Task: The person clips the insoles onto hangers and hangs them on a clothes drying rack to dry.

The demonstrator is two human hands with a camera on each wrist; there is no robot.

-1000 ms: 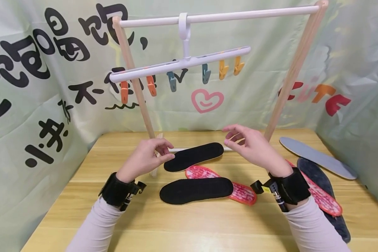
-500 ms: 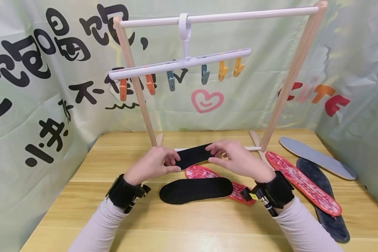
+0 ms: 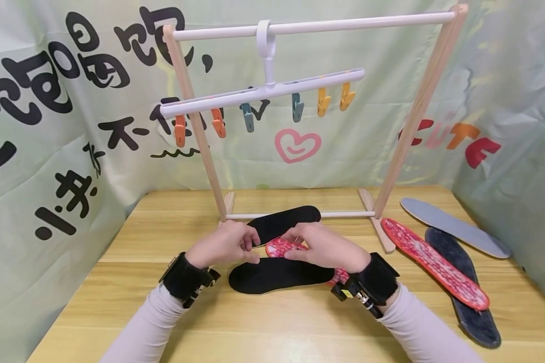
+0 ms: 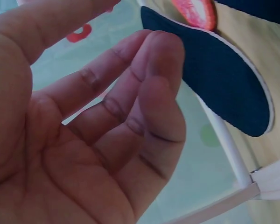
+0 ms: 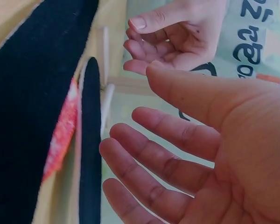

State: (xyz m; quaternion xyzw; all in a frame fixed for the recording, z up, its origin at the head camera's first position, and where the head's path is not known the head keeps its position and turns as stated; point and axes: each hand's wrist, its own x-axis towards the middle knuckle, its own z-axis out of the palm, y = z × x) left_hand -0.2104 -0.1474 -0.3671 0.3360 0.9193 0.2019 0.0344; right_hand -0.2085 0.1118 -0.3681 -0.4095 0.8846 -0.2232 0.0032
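Observation:
My left hand (image 3: 227,244) hovers at the left ends of two black insoles, its fingers loosely bent and nothing in them. Opposite it, my right hand (image 3: 324,247) hangs over the gap between the far black insole (image 3: 286,222) and the near black insole (image 3: 281,276), also holding nothing. A red-and-white insole (image 3: 279,246) lies partly under the near one. In the left wrist view, a black insole (image 4: 224,79) shows beyond the bent fingers. The right wrist view has spread, relaxed fingers apart from both black insoles (image 5: 23,116).
A wooden rack (image 3: 404,131) stands behind, carrying a white hanger (image 3: 268,92) with orange, blue and yellow clothespins (image 3: 323,102). On the right lie another red insole (image 3: 436,264), a dark fuzzy insole (image 3: 477,322) and a grey insole (image 3: 454,227).
My right hand has moved left and nearer to me, from beside the far black insole to above the near one. My left hand shifted slightly right and nearer. The insoles have stayed put.

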